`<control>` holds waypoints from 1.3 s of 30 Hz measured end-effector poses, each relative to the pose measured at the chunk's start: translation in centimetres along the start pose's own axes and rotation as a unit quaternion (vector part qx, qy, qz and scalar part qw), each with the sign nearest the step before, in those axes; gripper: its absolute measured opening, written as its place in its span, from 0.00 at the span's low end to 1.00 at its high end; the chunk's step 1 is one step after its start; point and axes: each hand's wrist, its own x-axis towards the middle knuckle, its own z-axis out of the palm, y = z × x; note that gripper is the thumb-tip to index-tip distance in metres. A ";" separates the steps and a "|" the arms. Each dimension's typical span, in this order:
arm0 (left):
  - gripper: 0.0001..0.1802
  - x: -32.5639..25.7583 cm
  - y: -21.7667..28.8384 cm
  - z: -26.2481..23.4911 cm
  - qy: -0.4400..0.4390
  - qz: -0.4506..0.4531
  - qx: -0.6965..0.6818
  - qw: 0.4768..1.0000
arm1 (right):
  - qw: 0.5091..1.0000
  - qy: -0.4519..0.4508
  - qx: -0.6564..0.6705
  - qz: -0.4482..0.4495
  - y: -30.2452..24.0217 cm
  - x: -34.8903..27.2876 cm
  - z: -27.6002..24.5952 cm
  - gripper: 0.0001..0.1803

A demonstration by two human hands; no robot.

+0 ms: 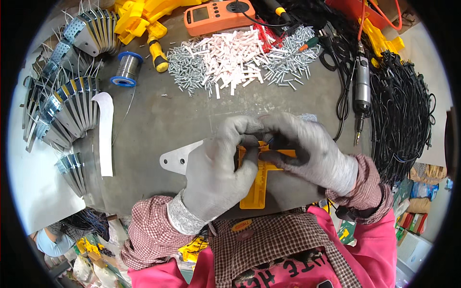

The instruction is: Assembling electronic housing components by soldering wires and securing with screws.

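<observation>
Both of my hands wear grey gloves and meet over a yellow plastic housing on the bench in front of me. My left hand has its thumb and fingertips pinched together above the housing's upper part. Facing it, my right hand is curled with thumb and fingers closed at the same spot. What the fingertips hold is hidden; only specks of red and blue, perhaps thin wire, show between them. A flat metal plate with round holes sticks out to the left from beneath my left hand.
Behind lie heaps of screws and white sleeves, a yellow-handled screwdriver and an orange meter. A solder spool and metal plates with wires stand left. An electric screwdriver hangs right, beside black cables.
</observation>
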 end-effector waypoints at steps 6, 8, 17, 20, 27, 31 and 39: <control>0.20 0.8 0.3 -0.6 -0.035 -0.155 -0.056 0.986 | 0.982 0.007 -0.177 -0.066 0.5 -1.1 0.4 0.17; 0.19 0.9 0.5 -0.5 -0.033 -0.153 -0.046 0.987 | 0.960 0.009 -0.244 -0.138 1.7 -0.8 -0.1 0.18; 0.20 0.0 -0.5 0.2 0.018 0.056 0.090 0.994 | 1.000 -0.010 -0.013 -0.005 0.2 -0.4 0.0 0.21; 0.21 -0.1 0.3 -0.1 0.033 0.018 0.086 0.996 | 0.968 0.034 -0.167 -0.182 0.6 -0.1 0.2 0.16; 0.18 -4.3 0.2 -9.9 0.016 0.011 0.459 0.888 | 0.963 0.103 -0.222 -0.112 2.4 -0.2 0.6 0.08; 0.24 -10.9 -2.1 -19.4 -0.038 -0.051 0.651 0.757 | 0.981 0.061 -0.124 -0.138 0.9 0.1 -0.1 0.15; 0.13 -17.7 -5.4 -23.8 -0.131 -0.105 0.666 0.726 | 0.963 0.201 -0.173 -0.042 4.0 5.9 -12.3 0.21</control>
